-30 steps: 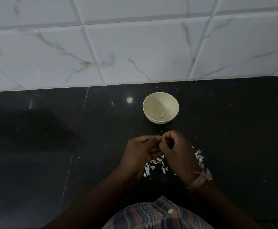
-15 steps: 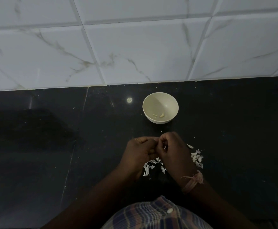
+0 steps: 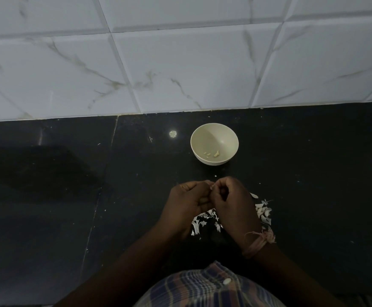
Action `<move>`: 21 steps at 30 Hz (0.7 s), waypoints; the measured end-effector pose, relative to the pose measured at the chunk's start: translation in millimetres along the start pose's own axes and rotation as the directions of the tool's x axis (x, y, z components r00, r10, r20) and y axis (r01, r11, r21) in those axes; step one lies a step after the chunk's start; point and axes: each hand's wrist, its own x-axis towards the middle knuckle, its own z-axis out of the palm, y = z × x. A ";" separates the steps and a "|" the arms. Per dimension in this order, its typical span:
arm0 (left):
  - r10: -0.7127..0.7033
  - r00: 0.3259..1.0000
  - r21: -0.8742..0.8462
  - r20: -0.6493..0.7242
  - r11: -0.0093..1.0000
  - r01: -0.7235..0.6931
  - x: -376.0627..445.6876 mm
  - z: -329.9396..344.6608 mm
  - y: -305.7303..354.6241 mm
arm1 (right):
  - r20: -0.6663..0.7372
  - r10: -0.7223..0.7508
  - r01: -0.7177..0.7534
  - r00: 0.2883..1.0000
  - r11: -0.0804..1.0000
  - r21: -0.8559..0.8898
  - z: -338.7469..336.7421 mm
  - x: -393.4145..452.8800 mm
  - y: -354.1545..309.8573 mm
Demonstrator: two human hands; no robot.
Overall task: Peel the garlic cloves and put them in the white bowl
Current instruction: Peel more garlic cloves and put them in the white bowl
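Observation:
The white bowl (image 3: pixel 214 131) stands on the black counter (image 3: pixel 70 196) with a few small peeled garlic pieces (image 3: pixel 212 154) in its bottom. Just in front of it, my left hand (image 3: pixel 188 201) and my right hand (image 3: pixel 233 200) are pressed together, fingertips meeting around a small garlic clove (image 3: pixel 211 187) that is mostly hidden between them. A pile of garlic cloves and white skins (image 3: pixel 262 212) lies on the counter under and to the right of my right hand. More skins (image 3: pixel 200 222) show between my wrists.
A white marble-tiled wall (image 3: pixel 180 63) rises behind the counter. A bright reflection spot (image 3: pixel 173 134) sits left of the bowl. A pink thread is tied around my right wrist (image 3: pixel 259 240). My checked shirt (image 3: pixel 207 286) fills the bottom edge.
Both hands stay joined in front of the bowl. My right hand has shifted slightly, and its fingers have worked at the clove. The bowl has not moved.

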 end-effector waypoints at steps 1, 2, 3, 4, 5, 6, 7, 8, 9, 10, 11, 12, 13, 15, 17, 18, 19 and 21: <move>-0.008 1.000 -0.011 -0.002 1.000 0.008 0.5 -0.2 0.4 | -0.004 -0.019 0.019 1.000 1.000 -0.012 -0.4 -0.4 -0.6; -0.013 1.000 -0.020 -0.001 1.000 0.013 0.8 -0.6 0.7 | -0.008 -0.027 0.027 1.000 1.000 -0.010 -1.1 -0.9 -1.5; -0.016 1.000 -0.029 -0.003 0.999 0.016 1.0 -0.8 0.9 | -0.010 -0.018 0.018 1.000 1.000 0.007 -1.3 -1.0 -2.1; -0.021 1.000 -0.038 -0.008 0.999 0.021 1.0 -0.5 1.3 | -0.008 0.007 -0.007 1.000 0.999 0.035 -1.3 -0.9 -2.2; -0.025 1.000 -0.039 -0.013 0.999 0.024 1.0 -0.5 1.4 | -0.001 0.044 -0.044 0.999 0.997 0.067 -1.1 -0.5 -2.4; -0.027 1.000 -0.038 -0.016 0.999 0.026 1.0 -0.3 1.1 | 0.007 0.084 -0.084 0.996 0.991 0.100 -1.0 0.1 -2.8; -0.028 0.999 -0.036 -0.015 0.999 0.028 1.0 -0.2 0.4 | 0.015 0.121 -0.122 0.993 0.984 0.130 -0.8 0.7 -3.3; -0.031 0.999 -0.038 -0.012 0.999 0.031 0.8 -0.2 0.0 | 0.023 0.153 -0.155 0.988 0.975 0.160 -0.8 1.2 -4.1; -0.035 0.999 -0.046 -0.011 0.998 0.034 1.0 -0.6 -0.7 | 0.030 0.180 -0.182 0.983 0.965 0.189 -0.8 1.5 -4.8; -0.039 0.999 -0.059 -0.014 0.998 0.038 1.5 -1.0 -1.5 | 0.038 0.198 -0.201 0.980 0.955 0.216 -0.7 2.0 -4.8; -0.044 0.999 -0.074 -0.022 0.996 0.043 2.2 -1.6 -2.1 | 0.047 0.212 -0.217 0.976 0.945 0.244 -0.5 2.4 -3.9; -0.051 0.998 -0.090 -0.031 0.995 0.048 2.8 -1.8 -2.4 | 0.059 0.228 -0.235 0.972 0.931 0.279 -0.5 2.7 -3.4; -0.059 0.997 -0.106 -0.043 0.993 0.054 3.4 -1.7 -2.3 | 0.074 0.244 -0.254 0.967 0.911 0.324 -0.7 2.8 -2.9; -0.071 0.995 -0.138 -0.066 0.988 0.062 4.3 -0.7 -1.2 | 0.098 0.277 -0.292 0.956 0.856 0.426 -0.6 2.8 -2.9; -0.078 0.994 -0.168 -0.074 0.984 0.064 4.7 0.2 0.2 | 0.116 0.317 -0.330 0.941 0.794 0.511 -1.0 3.2 -4.6; -0.080 0.994 -0.178 -0.077 0.982 0.065 4.8 0.1 0.8 | 0.122 0.332 -0.343 0.935 0.766 0.543 -1.5 3.4 -5.3; -0.082 0.993 -0.184 -0.080 0.981 0.066 4.8 -0.4 1.2 | 0.124 0.341 -0.350 0.932 0.751 0.559 -2.2 3.7 -5.3; -0.081 0.993 -0.187 -0.083 0.980 0.064 4.2 -1.7 1.5 | 0.115 0.319 -0.329 0.941 0.774 0.541 -3.8 3.8 -3.6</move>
